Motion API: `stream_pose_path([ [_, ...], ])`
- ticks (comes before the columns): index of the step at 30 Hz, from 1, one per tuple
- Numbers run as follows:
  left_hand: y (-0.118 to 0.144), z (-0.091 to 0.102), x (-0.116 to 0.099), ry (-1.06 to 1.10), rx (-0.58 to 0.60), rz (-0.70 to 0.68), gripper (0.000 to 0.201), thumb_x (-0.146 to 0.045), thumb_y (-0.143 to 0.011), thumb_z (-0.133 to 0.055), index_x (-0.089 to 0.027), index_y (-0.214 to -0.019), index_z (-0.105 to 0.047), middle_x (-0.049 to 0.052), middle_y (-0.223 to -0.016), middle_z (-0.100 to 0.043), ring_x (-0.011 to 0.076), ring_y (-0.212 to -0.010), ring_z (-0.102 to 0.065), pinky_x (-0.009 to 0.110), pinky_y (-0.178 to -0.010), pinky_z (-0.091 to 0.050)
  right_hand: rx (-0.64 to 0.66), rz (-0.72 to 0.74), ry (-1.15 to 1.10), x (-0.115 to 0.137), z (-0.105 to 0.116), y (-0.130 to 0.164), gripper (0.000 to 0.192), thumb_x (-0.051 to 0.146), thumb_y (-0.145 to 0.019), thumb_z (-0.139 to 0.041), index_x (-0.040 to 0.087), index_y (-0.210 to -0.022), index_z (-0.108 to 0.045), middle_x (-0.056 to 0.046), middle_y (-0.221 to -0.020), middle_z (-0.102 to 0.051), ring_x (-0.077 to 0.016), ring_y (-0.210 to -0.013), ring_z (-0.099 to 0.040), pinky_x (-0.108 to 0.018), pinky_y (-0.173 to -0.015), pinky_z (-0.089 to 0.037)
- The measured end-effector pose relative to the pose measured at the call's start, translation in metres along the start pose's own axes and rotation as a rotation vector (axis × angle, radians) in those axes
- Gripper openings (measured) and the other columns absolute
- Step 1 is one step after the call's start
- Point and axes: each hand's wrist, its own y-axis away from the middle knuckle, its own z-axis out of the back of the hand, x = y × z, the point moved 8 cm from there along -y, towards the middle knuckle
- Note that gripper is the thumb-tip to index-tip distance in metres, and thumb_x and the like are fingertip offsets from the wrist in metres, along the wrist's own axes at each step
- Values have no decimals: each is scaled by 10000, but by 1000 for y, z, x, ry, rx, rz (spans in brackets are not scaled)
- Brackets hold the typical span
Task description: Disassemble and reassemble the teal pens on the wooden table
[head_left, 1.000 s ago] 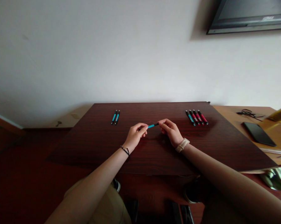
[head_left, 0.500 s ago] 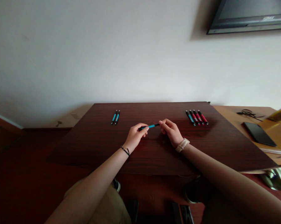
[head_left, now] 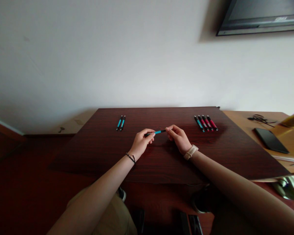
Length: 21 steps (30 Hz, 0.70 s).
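A blue-and-black pen is held nearly level above the dark wooden table. My left hand grips its left part between thumb and fingers. At its right end, my right hand pinches the tip between thumb and forefinger. Two blue-and-black pens lie side by side on the table at the left. To the right lies a row with one blue pen and three red-and-black pens, all slanted the same way.
A lighter wooden table adjoins on the right. On it are a coiled black cable, a flat black device and a yellow object. A screen hangs on the wall at upper right.
The right hand and the pen's right end have shifted very slightly left. Both hands keep their hold, and the pens on the table have not moved.
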Motion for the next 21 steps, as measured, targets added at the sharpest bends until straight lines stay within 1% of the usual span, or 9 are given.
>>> stream_pose_path([
  [4,0,0,0,-10,3,-4,296,-390,-882,-724,-148,-1053,-740,29,-740,-669,124,-625,-583,243,-586,-455,-9,5,19,0,1,0,462,645,-847,-747,226,-781,-565,42,-626,-505,-123,-555,-415,-275,-537,-338],
  [10,0,0,-2,-33,-17,10,291,-398,-878,-717,-154,-1035,-745,30,-742,-668,124,-613,-576,239,-561,-436,-2,4,10,0,1,0,412,608,-842,-765,217,-905,-653,39,-652,-515,-129,-577,-438,-275,-541,-346],
  [14,0,0,-3,-22,-21,18,290,-406,-879,-707,-157,-1025,-742,29,-736,-660,124,-610,-571,235,-554,-424,-1,-3,-5,-1,1,0,425,607,-834,-768,213,-957,-667,45,-654,-511,-128,-581,-442,-272,-540,-343],
  [21,-2,1,3,-13,-3,2,286,-407,-883,-720,-152,-1013,-743,31,-744,-666,123,-613,-571,241,-566,-439,2,6,16,0,-1,-1,459,655,-835,-751,227,-814,-588,43,-633,-504,-124,-555,-413,-278,-537,-345],
])
